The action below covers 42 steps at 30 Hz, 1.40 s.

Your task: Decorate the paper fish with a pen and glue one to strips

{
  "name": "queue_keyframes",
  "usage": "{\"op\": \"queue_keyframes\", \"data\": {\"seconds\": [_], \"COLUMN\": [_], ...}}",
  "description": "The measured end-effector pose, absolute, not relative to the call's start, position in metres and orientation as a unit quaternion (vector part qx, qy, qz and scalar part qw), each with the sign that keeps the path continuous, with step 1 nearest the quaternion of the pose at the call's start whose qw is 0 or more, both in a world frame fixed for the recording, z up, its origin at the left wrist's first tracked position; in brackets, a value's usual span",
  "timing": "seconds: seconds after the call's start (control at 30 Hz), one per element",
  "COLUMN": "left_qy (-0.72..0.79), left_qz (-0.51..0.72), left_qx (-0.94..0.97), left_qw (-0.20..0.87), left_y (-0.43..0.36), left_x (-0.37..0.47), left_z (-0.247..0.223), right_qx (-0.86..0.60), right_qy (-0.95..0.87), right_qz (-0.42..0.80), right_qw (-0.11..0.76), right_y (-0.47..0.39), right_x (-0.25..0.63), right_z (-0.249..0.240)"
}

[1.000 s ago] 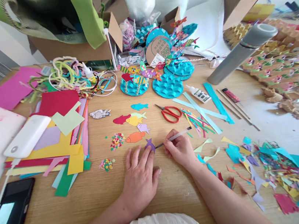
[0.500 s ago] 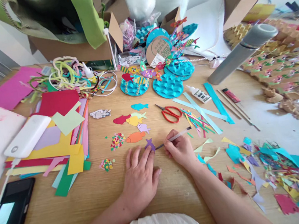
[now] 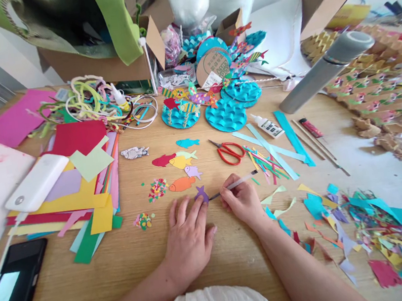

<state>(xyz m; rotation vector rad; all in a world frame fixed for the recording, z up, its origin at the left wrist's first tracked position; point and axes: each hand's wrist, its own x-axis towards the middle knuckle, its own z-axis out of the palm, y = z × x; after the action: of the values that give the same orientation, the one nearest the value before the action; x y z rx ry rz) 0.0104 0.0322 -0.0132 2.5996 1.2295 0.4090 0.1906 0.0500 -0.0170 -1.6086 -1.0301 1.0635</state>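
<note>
My left hand (image 3: 188,237) lies flat with its fingers spread, two fingertips resting on a small purple paper fish (image 3: 201,192), whose tail shows beyond them. Closed around a thin pen (image 3: 240,180), my right hand (image 3: 243,202) rests on the table just right of the fish, the pen's dark tip beside the fish's edge. Above the left hand lie an orange fish (image 3: 182,184), a lilac fish (image 3: 193,172), a yellow fish (image 3: 180,162), a red fish (image 3: 163,160) and a blue fish (image 3: 187,143). Red-handled scissors (image 3: 229,153) lie beyond the right hand.
Coloured paper sheets (image 3: 79,137), a white power bank (image 3: 37,183) and a phone (image 3: 15,291) are at the left. Paper scraps (image 3: 379,225), a glue bottle (image 3: 268,126) and a grey flask (image 3: 324,71) stand or lie at the right. Blue scalloped discs (image 3: 226,115) are at the back.
</note>
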Motion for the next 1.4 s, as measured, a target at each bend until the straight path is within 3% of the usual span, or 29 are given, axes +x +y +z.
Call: {"op": "queue_keyframes", "data": {"seconds": [0.4, 0.73, 0.93, 1.2, 1.4], "left_qy": [0.417, 0.417, 0.414, 0.405, 0.43], "left_qz": [0.137, 0.135, 0.131, 0.14, 0.145], "left_qx": [0.89, 0.89, 0.892, 0.896, 0.884], "left_qw": [0.123, 0.128, 0.125, 0.119, 0.111], "left_y": [0.032, 0.0327, 0.032, 0.0313, 0.0315], "left_x": [0.0101, 0.01, 0.0096, 0.0098, 0.0081], "left_z": [-0.0135, -0.012, -0.0121, -0.0115, -0.0097], "right_qx": [-0.651, -0.632, -0.604, -0.582, -0.589], "right_qy": [-0.431, -0.37, -0.439, -0.68, -0.731], "right_qz": [0.426, 0.451, 0.372, 0.189, 0.061], "right_qw": [0.458, 0.51, 0.551, 0.404, 0.339], "right_y": [0.0488, 0.0487, 0.0446, 0.045, 0.0427], "right_x": [0.1919, 0.1932, 0.1928, 0.1909, 0.1864], "right_z": [-0.0197, -0.0157, -0.014, -0.0164, -0.0147]}}
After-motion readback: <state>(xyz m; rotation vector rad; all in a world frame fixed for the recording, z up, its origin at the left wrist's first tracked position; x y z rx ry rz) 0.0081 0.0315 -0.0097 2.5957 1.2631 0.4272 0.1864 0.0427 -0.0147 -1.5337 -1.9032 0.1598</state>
